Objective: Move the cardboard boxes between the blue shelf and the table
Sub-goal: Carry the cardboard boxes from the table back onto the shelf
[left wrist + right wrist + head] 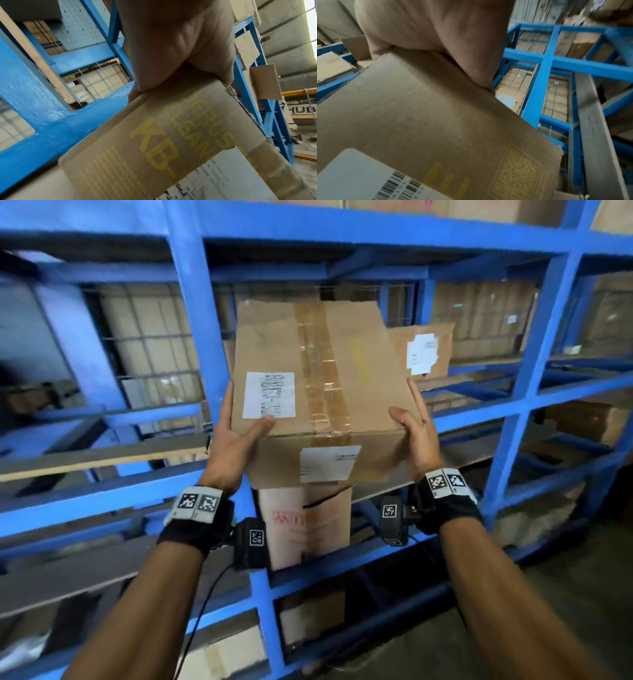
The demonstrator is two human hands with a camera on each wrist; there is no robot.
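A taped brown cardboard box [318,392] with white labels is held up in the air in front of the blue shelf [195,330]. My left hand [236,436] grips its near left corner, thumb lying on the top face. My right hand [412,429] grips the near right corner the same way. The left wrist view shows the box [154,142] with yellow print against my palm [171,47]. In the right wrist view the box [423,108] fills the frame under my palm [436,27], a barcode label at the bottom.
A second box with a white label [423,352] sits on the shelf behind the held one. A tall box with red print [305,525] stands on a lower level. More cartons [483,316] fill the rack behind. Concrete floor [565,583] lies at lower right.
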